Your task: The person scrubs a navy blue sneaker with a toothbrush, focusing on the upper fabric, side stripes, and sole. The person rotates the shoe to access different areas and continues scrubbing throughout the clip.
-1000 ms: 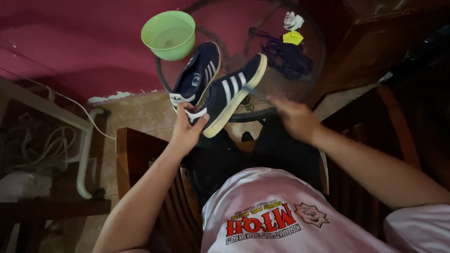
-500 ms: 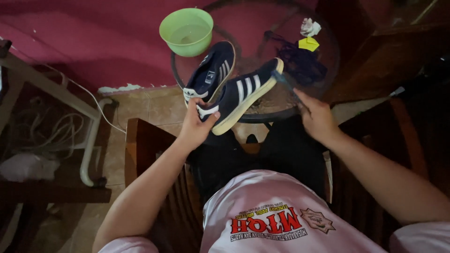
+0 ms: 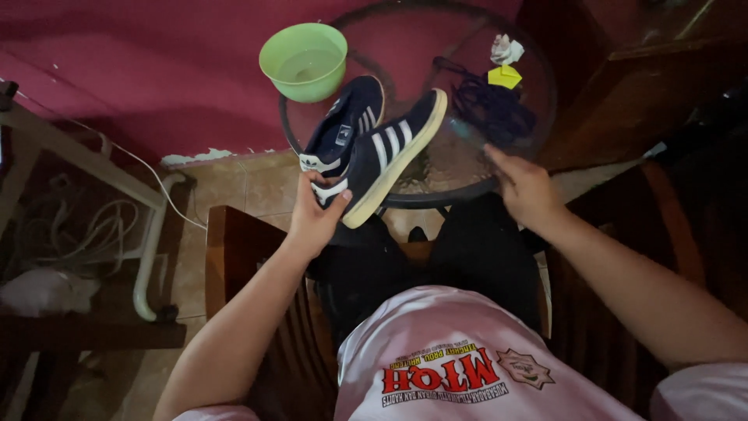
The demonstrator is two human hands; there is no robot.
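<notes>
My left hand [image 3: 314,216] grips the heel of a navy sneaker with white stripes and a pale sole [image 3: 389,154], tilted with its toe toward the round glass table [image 3: 436,175]. A second matching navy sneaker [image 3: 343,129] lies just behind it on the table's left part. My right hand [image 3: 523,187] hovers with fingers spread over the table's near right edge, holding nothing. Beyond it lies a heap of dark blue laces [image 3: 491,105].
A light green plastic bowl [image 3: 304,61] sits at the table's far left. A yellow scrap [image 3: 505,76] and crumpled white paper [image 3: 506,49] lie past the laces. Wooden chair arms [image 3: 226,265] flank my lap. A white pipe frame with cables [image 3: 148,234] stands left.
The view has shifted. My left hand still holds the striped sneaker by the heel. My right hand has moved slightly away from the shoe toward the table's right edge.
</notes>
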